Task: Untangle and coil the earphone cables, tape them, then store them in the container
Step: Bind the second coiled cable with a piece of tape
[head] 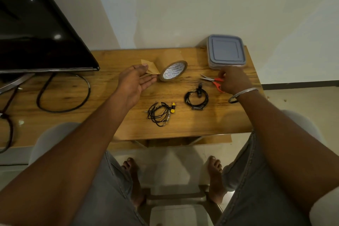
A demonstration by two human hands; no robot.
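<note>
- tape roll [173, 70]: brown, stands on edge on wooden table [113, 101], printed core facing the camera.
- tape flap [151, 68]: loose end pulled off the roll's left side, held up just left of it.
- L hand [136, 81]: just left of tape roll, palm turned up/inward, fingers straight, not curled round anything. Thumb tip touches the flap. Fingertips reach the roll's lower left edge; touching or not, can't tell.
- scissors [211, 79]: right of tape roll, orange handles, blades slightly parted & pointing back toward the roll.
- R hand [235, 81]: right of roll, past the scissors, fingers curled round the orange handles. Metal bangle [243, 93] on wrist.
- black earphone coil [196, 97]: right-front of roll (nearer the person), neat ring, lies near the scissors & R hand's wrist, touched by neither hand.
- yellow-bud earphone coil [159, 114]: in front of roll, a bit left, looser loops w/ jack poking out left. Lies right of L forearm, well short of L hand's fingers, untouched.
- container [226, 51]: back-right of roll at table's far corner, grey-blue lid on, just behind R hand's fingers.
- TV [36, 33]: far left of roll.
</note>
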